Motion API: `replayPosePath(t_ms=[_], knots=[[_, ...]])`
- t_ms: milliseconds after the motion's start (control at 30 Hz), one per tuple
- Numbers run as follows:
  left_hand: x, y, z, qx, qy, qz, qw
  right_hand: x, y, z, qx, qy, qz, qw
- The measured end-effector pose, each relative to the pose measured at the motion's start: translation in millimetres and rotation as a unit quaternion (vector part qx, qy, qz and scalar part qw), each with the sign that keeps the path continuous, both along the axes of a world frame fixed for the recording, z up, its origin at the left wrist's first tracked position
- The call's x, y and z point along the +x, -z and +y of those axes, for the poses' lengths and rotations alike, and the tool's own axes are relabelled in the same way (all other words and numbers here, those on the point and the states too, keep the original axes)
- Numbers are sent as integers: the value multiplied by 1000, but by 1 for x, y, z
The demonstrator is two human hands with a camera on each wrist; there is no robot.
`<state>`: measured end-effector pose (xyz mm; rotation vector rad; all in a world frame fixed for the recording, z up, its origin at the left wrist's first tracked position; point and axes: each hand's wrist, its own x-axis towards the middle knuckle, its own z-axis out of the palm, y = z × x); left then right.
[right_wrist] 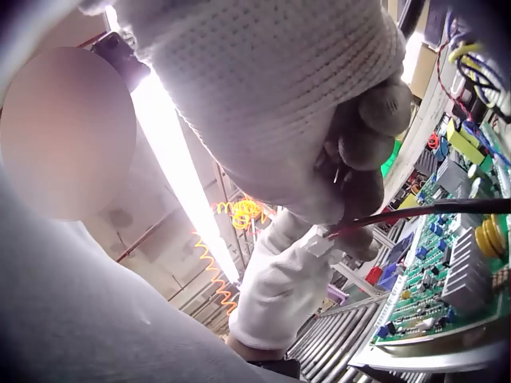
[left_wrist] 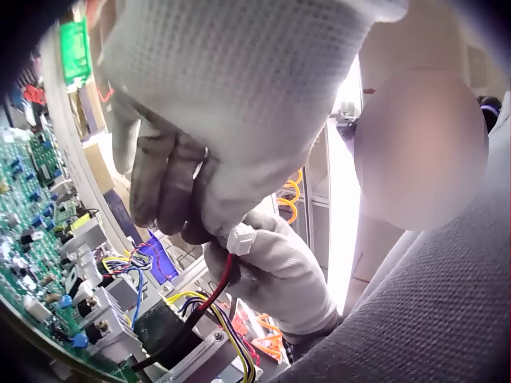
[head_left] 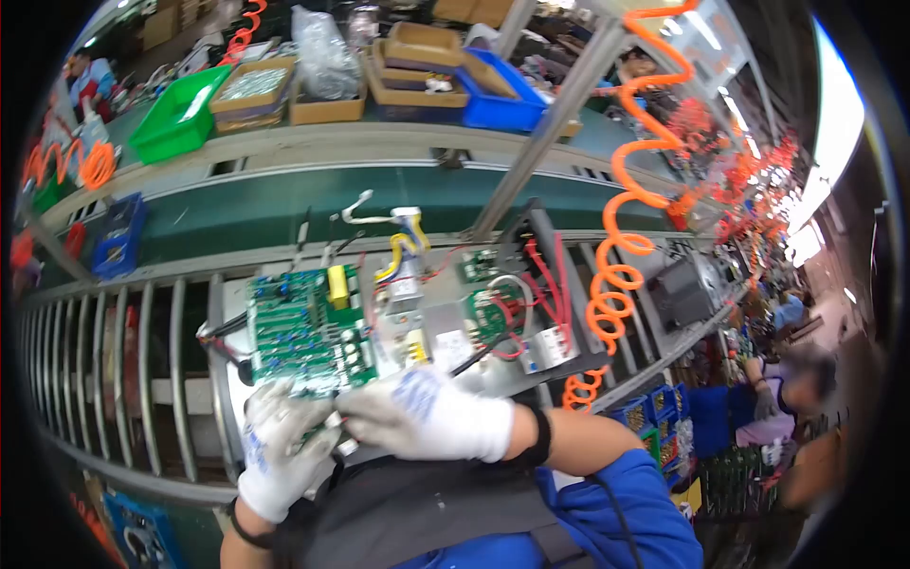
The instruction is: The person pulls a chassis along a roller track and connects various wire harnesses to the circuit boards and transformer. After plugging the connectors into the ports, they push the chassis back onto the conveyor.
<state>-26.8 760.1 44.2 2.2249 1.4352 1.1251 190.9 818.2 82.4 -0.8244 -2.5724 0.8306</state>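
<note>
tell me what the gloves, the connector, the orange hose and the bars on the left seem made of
Gloves: matte white knit, perhaps cotton or nylon; the loops show.
Connector: probably hard plastic, white, with crisp moulded edges.
Hose: likely flexible plastic, smooth, bright orange, in springy coils.
Bars: apparently metal, grey, with bright streaks along them.

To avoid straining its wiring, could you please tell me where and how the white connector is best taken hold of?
I would pinch the white connector by its small, blocky housing, fingertips on opposite side faces, coming in crosswise to the red lead. That lead leaves from one end, so pulling on it would probably strain it, while a side grip should keep both ends free.
</note>
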Motion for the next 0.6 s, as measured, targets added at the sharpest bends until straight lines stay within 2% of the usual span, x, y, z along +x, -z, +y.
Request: replayPosePath(t_ms=[33, 100, 167, 233, 333, 400, 500, 600], knots=[[-1, -6, 3, -21, 2, -9, 1000, 4, -2, 5, -55, 11, 37, 998], [1, -1, 10, 17, -31, -18, 999, 11, -7, 18, -55, 33, 30, 998], [3, -2, 18, 7, -23, -48, 999, 9, -25, 27, -73, 39, 21, 996], [8, -10, 25, 19, -40, -58, 997, 4, -34, 34, -13, 35, 40, 998], [10, -15, 30, 30, -29, -57, 998, -4, -54, 45, -75, 32, 25, 996], [11, -19, 32, -2, -50, -104, 993, -10, -64, 48, -92, 27, 22, 995], [10, -20, 31, -7, -42, -123, 991, -14, -59, 51, -83, 13, 38, 996], [9, -21, 30, -31, -32, -136, 990, -13, -56, 55, -142, -12, 70, 987]])
